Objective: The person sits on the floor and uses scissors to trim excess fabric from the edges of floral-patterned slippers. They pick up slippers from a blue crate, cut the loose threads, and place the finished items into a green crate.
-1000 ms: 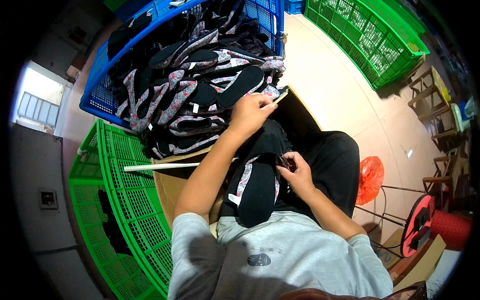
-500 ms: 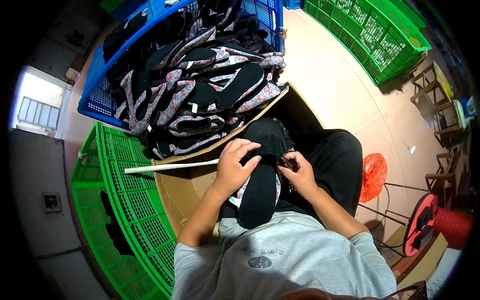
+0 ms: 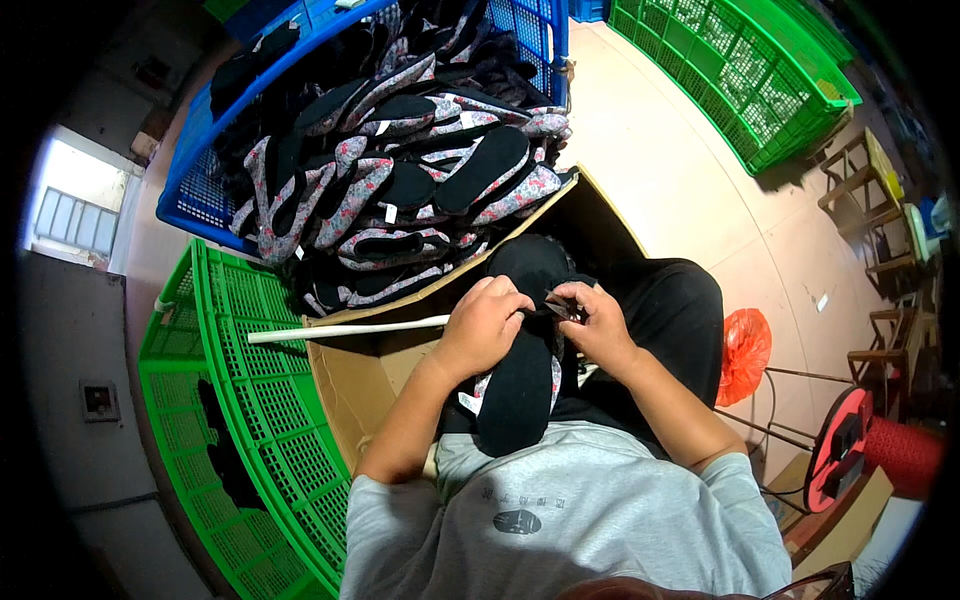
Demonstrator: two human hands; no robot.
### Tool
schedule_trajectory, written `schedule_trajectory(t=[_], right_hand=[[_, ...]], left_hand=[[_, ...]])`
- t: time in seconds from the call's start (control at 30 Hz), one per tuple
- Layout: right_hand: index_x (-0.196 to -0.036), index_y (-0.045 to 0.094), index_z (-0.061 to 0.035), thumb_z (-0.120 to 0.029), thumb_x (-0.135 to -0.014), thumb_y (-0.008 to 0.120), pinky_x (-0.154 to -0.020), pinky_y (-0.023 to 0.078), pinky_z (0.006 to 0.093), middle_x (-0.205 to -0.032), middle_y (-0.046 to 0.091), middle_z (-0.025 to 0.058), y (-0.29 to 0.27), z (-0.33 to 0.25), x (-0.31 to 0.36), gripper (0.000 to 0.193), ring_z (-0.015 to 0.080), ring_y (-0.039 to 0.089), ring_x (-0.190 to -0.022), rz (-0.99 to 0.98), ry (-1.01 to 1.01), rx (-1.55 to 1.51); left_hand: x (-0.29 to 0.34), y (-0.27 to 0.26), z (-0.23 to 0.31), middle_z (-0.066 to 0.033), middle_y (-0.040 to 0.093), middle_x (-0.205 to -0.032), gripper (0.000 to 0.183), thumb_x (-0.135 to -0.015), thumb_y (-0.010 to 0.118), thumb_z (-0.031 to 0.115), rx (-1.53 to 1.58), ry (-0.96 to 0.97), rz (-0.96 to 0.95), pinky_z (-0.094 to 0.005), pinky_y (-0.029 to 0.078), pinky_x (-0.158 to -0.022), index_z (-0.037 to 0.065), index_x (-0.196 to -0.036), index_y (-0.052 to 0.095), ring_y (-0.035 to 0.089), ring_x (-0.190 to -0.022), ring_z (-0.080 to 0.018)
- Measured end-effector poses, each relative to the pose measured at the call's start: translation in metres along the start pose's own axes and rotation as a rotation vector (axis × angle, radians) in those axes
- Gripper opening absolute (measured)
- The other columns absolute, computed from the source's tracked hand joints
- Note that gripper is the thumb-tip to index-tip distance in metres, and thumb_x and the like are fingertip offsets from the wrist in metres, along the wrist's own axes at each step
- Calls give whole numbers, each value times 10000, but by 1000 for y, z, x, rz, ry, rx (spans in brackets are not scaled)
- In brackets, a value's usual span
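On my lap, over the open cardboard box, lies a slipper (image 3: 517, 390) with a black sole and grey-and-red floral sides. Its black far end (image 3: 527, 262) rests beyond my hands. My left hand (image 3: 485, 325) is closed, pinching the slipper's edge near its middle. In my right hand (image 3: 600, 328) is a small dark tool that looks like thread snips (image 3: 562, 307), its tip against the black fabric beside my left fingertips. Exactly what the tip touches is too small to make out.
A blue crate (image 3: 190, 195) heaped with similar slippers (image 3: 400, 190) stands ahead to the left. Green crates (image 3: 270, 400) are at my left, another (image 3: 740, 90) at the far right. The cardboard box (image 3: 345, 390) holds a white stick (image 3: 345, 329) across its edge. A red bag (image 3: 745, 350) hangs right.
My right hand has moved up and left, bringing the snips onto the fabric near my left hand. My left fingers have curled in closer and shifted slightly right.
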State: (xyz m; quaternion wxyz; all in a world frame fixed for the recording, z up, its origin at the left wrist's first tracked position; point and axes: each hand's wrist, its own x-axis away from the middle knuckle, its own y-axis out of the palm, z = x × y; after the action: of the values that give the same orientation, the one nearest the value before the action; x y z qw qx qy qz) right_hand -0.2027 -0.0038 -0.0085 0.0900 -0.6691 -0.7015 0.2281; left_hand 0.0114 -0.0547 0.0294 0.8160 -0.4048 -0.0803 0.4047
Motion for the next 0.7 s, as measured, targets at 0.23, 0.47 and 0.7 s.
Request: schedule_trajectory(t=[0.23,0.47,0.7], right_hand=[[-1022,648,-13,82,-792,665,-815,501,262,-956,651,52,-13,14,-5,249,138,614,-890,-297,152,-175],[-993,616,-31,28,-845,719,-802,486,217,-945,615,-11,8,39,7,191,64,572,-895,-156,338,-453],[-997,615,-52,5,-832,747,-803,470,209,-952,620,-28,14,33,18,219,52,565,-884,-26,354,-540]], left_hand=[[-9,-3,-22,-113,564,-883,154,-797,604,28,194,-55,-220,-349,471,-798,21,-937,666,580,-876,-270],[-24,1,-32,8,544,-890,155,-837,595,-14,835,-469,-416,-228,429,-791,-20,-966,681,550,-838,-99],[-22,2,-45,-9,642,-929,169,-853,610,9,1008,-614,-461,-230,446,-830,-6,-1004,685,580,-881,-99]])
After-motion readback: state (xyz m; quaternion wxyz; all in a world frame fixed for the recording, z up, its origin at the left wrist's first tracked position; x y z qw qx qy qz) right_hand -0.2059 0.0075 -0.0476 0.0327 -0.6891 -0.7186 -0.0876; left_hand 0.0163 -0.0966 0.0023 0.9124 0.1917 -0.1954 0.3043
